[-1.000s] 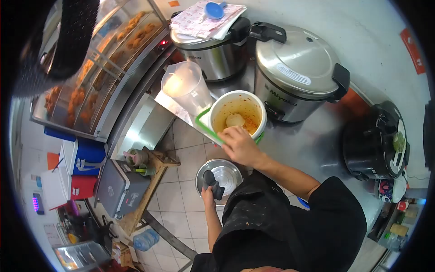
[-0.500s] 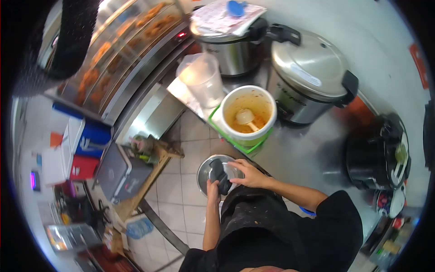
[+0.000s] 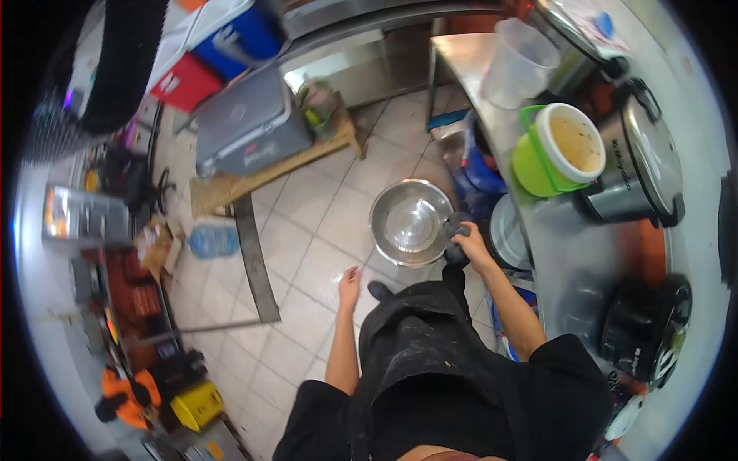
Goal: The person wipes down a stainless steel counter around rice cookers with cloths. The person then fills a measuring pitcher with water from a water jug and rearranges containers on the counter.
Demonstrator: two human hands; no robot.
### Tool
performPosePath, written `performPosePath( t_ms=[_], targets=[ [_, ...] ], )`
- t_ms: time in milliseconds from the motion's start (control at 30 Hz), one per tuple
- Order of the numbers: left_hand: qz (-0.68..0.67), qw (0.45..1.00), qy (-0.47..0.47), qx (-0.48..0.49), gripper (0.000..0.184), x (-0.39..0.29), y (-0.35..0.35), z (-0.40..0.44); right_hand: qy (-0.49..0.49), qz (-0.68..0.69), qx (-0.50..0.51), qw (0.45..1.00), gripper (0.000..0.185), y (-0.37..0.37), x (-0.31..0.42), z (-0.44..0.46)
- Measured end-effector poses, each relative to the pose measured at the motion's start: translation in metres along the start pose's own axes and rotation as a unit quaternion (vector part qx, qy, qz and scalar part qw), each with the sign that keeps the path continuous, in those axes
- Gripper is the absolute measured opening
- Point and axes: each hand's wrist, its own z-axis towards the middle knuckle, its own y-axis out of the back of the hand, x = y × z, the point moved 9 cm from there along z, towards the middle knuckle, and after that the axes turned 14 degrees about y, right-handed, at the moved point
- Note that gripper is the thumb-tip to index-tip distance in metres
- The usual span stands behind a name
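Note:
My right hand [image 3: 475,247] is closed on a dark grey cloth [image 3: 457,227] at the right rim of a wide metal bowl [image 3: 410,238]. The bowl is low down in front of me, with shiny bare metal showing inside. What it rests on is hidden. My left hand [image 3: 349,289] is away from the bowl, to its lower left, above the tiled floor. Its fingers are loosely bent and slightly apart, and I see nothing held in them.
On the right, a metal table [image 3: 565,253] carries a green-and-white bucket [image 3: 542,157], a clear plastic jug [image 3: 521,65] and large steel and black cookers [image 3: 642,326]. Containers stand beneath it. A grey cooler [image 3: 250,123] sits on a wooden bench [image 3: 269,173]; a water bottle [image 3: 214,241] lies left.
My view has swung left and down. My hands have separated: the right has gone to the bowl's right side with the grey cloth, and the left has let go and moved off leftward.

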Motion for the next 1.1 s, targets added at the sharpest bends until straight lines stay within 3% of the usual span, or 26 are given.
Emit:
performPosePath(
  t_ms=[67, 100, 133, 200, 233, 267, 300, 400, 500, 533, 633, 700, 800, 833, 900, 967, 1000, 1100],
  targets=[
    [-0.156, 0.965, 0.207, -0.036, 0.034, 0.148, 0.078, -0.016, 0.013, -0.068, -0.055, 0.996, 0.062, -0.018, -0.04, 0.007],
    [-0.198, 0.931, 0.293, -0.095, 0.033, 0.227, 0.114, -0.038, 0.01, -0.121, -0.029, 0.992, 0.063, -0.035, -0.047, 0.001],
    [-0.276, 0.9, 0.325, -0.087, 0.027, 0.303, 0.139, -0.063, 0.01, -0.172, -0.007, 0.985, 0.063, -0.052, -0.051, -0.005],
    [-0.264, 0.846, 0.442, -0.139, 0.024, 0.391, 0.185, -0.155, -0.014, -0.259, 0.045, 0.965, 0.061, -0.071, -0.08, -0.017],
    [-0.351, 0.821, 0.451, 0.01, 0.027, 0.462, 0.189, -0.179, 0.003, -0.301, 0.073, 0.951, 0.059, -0.076, -0.093, -0.023],
    [-0.215, 0.86, 0.459, -0.067, 0.031, 0.47, 0.211, -0.221, 0.022, -0.342, 0.099, 0.934, 0.058, -0.078, -0.107, -0.031],
    [-0.189, 0.852, 0.48, -0.092, 0.032, 0.484, 0.217, -0.25, 0.041, -0.383, 0.125, 0.914, 0.056, -0.078, -0.116, -0.038],
    [-0.228, 0.828, 0.506, -0.084, 0.038, 0.548, 0.182, -0.315, -0.002, -0.417, 0.144, 0.897, 0.059, -0.06, -0.139, -0.057],
    [-0.244, 0.838, 0.486, -0.04, 0.044, 0.566, 0.112, -0.338, 0.009, -0.482, 0.136, 0.866, 0.06, -0.04, -0.148, -0.057],
    [-0.235, 0.847, 0.476, -0.016, 0.045, 0.561, 0.09, -0.332, -0.042, -0.436, 0.149, 0.887, 0.059, -0.044, -0.13, -0.064],
    [-0.221, 0.869, 0.44, 0.036, 0.045, 0.524, 0.056, -0.304, 0.023, -0.459, 0.119, 0.88, 0.058, -0.04, -0.116, -0.033],
    [-0.227, 0.876, 0.422, 0.056, 0.045, 0.505, 0.053, -0.28, 0.089, -0.487, 0.041, 0.868, 0.051, -0.041, -0.048, -0.027],
    [-0.253, 0.87, 0.42, 0.043, 0.046, 0.486, 0.086, -0.256, 0.119, -0.574, -0.134, 0.799, 0.039, 0.044, -0.007, 0.012],
    [-0.271, 0.864, 0.424, 0.025, 0.046, 0.486, 0.102, -0.25, 0.083, -0.58, -0.187, 0.788, 0.039, 0.081, 0.004, 0.015],
    [-0.306, 0.853, 0.422, -0.023, 0.047, 0.504, 0.139, -0.246, 0.056, -0.516, -0.353, 0.778, 0.042, 0.144, 0.012, 0.006],
    [-0.319, 0.869, 0.373, -0.06, 0.048, 0.529, 0.18, -0.25, -0.035, -0.537, -0.337, 0.772, 0.051, 0.161, 0.004, -0.007],
    [-0.246, 0.861, 0.439, -0.073, 0.05, 0.536, 0.205, -0.251, -0.029, -0.558, -0.347, 0.754, 0.054, 0.181, -0.014, -0.005],
    [-0.116, 0.856, 0.501, -0.05, 0.048, 0.524, 0.292, -0.258, -0.003, -0.623, -0.358, 0.695, 0.062, 0.202, -0.06, 0.026]
  ],
)
